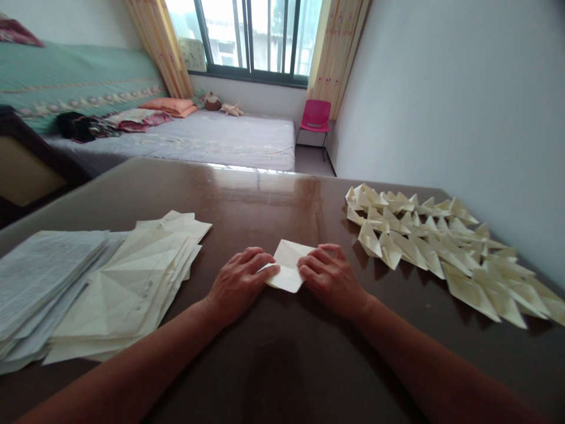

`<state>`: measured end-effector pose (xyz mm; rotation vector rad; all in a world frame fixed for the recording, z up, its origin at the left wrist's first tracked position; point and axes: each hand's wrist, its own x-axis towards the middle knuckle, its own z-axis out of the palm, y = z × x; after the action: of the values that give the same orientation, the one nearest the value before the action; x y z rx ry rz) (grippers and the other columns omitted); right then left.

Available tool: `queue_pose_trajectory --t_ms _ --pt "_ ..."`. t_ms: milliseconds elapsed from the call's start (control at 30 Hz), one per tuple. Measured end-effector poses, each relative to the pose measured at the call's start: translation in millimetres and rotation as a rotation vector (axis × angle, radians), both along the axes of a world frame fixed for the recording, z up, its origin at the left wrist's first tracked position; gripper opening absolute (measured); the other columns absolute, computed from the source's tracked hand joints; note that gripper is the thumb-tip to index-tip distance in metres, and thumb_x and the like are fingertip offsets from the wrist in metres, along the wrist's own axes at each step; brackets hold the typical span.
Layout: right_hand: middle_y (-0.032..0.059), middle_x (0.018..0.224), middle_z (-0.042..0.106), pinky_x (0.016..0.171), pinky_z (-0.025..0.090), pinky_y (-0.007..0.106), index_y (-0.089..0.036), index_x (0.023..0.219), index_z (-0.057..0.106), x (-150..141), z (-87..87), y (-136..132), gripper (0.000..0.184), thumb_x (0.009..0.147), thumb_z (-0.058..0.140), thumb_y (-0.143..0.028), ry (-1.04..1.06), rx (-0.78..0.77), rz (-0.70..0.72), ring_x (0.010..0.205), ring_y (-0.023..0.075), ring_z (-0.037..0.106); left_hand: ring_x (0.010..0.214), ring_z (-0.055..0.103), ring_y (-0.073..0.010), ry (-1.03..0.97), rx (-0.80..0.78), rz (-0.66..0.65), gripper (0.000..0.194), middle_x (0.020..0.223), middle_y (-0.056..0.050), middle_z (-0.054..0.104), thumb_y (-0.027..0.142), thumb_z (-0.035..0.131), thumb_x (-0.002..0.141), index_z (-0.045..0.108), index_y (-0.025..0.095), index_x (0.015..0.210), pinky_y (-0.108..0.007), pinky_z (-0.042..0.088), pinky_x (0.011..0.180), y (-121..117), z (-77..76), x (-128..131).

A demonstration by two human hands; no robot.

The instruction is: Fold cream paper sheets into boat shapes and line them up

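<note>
A small folded sheet of cream paper (289,265) lies near the middle of the brown table, creased across its face. My left hand (242,277) grips its left edge, thumb and fingers closed on the paper. On the opposite edge, my right hand (331,274) presses and pinches with its fingertips. Parts of both edges are hidden under my fingers. To the left is a stack of creased cream sheets (128,282). Rows of folded paper boats (410,229) stand on the table at the right.
A pile of printed white papers (44,277) lies at the far left of the glossy table (265,200). Beyond it are a bed (229,138), a pink chair (316,116) and a window. A white wall (450,100) runs along the right.
</note>
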<state>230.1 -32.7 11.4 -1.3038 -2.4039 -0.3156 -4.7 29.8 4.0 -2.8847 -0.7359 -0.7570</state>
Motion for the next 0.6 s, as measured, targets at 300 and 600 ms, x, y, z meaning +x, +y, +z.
queue_pose_trajectory --t_ms 300,600 --pt "0.0046 0.106 0.067 0.086 0.034 0.036 -0.022 0.1 0.065 6.1 -4.3 6.3 0.018 0.084 0.063 -0.03 0.15 -0.241 -0.024 0.1 0.0207 0.051 0.084 0.057 -0.0133 0.039 -0.096 -0.008 0.022 0.092 -0.003 0.065 0.025 0.045 0.093 0.064 0.024 0.104 -0.022 0.048 0.07 -3.8 -3.8 -0.9" --pt "0.0026 0.099 0.07 0.081 0.041 0.032 -0.024 0.098 0.068 11.2 -8.6 10.7 0.018 0.092 0.051 -0.028 0.352 -0.36 0.094 0.091 0.0174 0.055 0.085 0.059 -0.0144 0.025 -0.23 0.022 0.025 0.093 -0.002 0.067 0.024 0.044 0.092 0.067 0.025 0.1 -0.023 0.048 0.07 -0.7 -3.8 0.1"
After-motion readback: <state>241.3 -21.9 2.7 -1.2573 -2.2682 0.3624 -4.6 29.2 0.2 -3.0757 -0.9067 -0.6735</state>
